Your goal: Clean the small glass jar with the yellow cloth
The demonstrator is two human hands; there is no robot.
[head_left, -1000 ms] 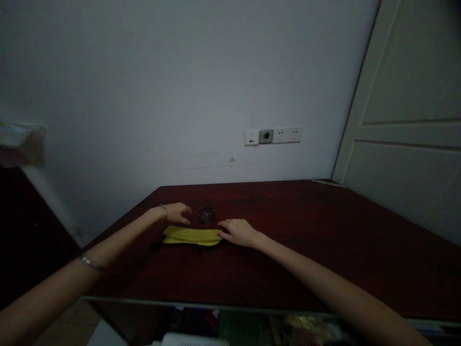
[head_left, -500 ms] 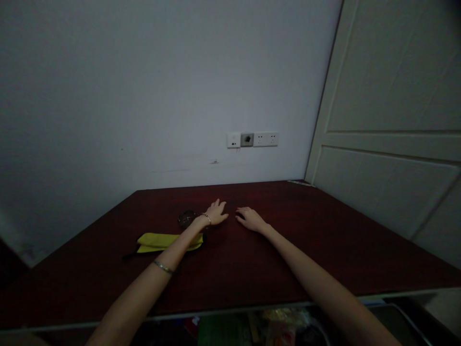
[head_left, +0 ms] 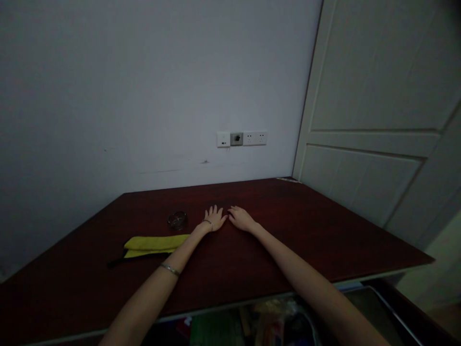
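Head: yellow cloth (head_left: 153, 244) and glass dish (head_left: 177, 220) lie left of left hand (head_left: 215, 219).

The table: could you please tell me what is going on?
A person's left hand and right hand appear to rest palm-down on the table, close together, neither holding anything visible. The yellow cloth lies to the left, its right end hidden by the left arm. A glass dish stands behind it.

Left of centre, the yellow cloth (head_left: 154, 244) looks matt, the round dish (head_left: 177, 221) above it glossy, see-through glass. The tabletop (head_left: 234, 269) resembles smooth, faintly shiny wood; lower left, the bangle (head_left: 170, 269) looks metal, mid-frame sockets (head_left: 254, 138) plastic.
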